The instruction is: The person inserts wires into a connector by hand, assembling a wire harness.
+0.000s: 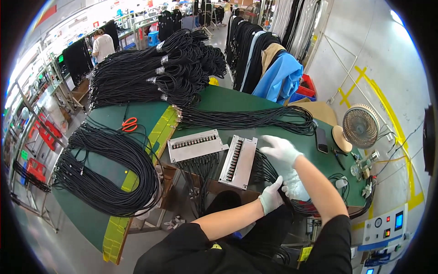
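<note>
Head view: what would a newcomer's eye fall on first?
Probably the big black cable heap at the far left of the green table. Next, two silver fixtures lie side by side at its near edge. Just right of them, the gloved left hand grips thin cables, while the gloved right hand spreads open.

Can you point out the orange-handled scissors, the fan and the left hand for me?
Orange-handled scissors (130, 124): head view, on the handles.
Fan (360, 125): head view, on the round grille.
Left hand (271, 198): head view, on the back of the white glove.
</note>
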`<state>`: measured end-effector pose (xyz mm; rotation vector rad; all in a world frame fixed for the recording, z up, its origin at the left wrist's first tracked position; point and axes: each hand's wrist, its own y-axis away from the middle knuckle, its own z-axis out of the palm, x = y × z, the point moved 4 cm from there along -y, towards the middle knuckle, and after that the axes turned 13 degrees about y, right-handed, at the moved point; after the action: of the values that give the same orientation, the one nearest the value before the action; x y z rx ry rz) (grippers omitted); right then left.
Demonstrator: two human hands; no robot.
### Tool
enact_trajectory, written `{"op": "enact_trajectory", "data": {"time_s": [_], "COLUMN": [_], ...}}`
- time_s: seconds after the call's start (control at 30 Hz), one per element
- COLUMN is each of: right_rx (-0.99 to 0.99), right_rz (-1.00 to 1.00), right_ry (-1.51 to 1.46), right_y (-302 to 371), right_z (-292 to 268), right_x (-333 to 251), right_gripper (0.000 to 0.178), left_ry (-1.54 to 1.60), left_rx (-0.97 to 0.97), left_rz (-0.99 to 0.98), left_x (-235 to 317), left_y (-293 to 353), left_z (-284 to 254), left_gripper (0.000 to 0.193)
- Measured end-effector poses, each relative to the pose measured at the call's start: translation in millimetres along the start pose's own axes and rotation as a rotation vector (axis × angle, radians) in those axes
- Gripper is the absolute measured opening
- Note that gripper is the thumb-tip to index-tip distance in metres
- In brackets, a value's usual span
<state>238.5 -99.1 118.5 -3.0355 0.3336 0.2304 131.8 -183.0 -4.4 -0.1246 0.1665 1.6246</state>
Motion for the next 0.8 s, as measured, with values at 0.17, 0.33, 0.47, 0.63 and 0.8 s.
{"op": "enact_trajectory", "data": {"time_s": [0.17,0.33,0.47,0.63,0.8], "right_rx": [-0.078,-0.113,-0.223,-0.326,-0.315], "right_rz": [-0.005,0.083,0.179,0.231,0.323], "right_ry": [0.375,0.436,0.453,0.409,0.214], "right_y": [-54.3,-64.3,-50.2,-41.9,-32.2], "right_z": [64.0,58.7,54.9,52.8,55.2], "right_x": [-56.3,-31.1,-20.2,-5.7,2.3], "right_gripper": [0.07,0.067,0.068,0.071,0.072], "left_ry": [-0.061,-0.303,-0.429,-0.505,-0.577], "left_rx": [-0.04,0.168,0.192,0.242,0.282], "left_rz": [-0.009,-0.096,-0.165,-0.236,-0.271], "left_x": [10.7,1.8,-4.8,-7.7,-8.5], "left_y": [5.7,16.8,34.9,50.0,57.6], "left_z": [-15.7,-32.8,-30.0,-29.4,-29.3], "left_gripper": [0.028,0.034,0.036,0.038,0.037]}}
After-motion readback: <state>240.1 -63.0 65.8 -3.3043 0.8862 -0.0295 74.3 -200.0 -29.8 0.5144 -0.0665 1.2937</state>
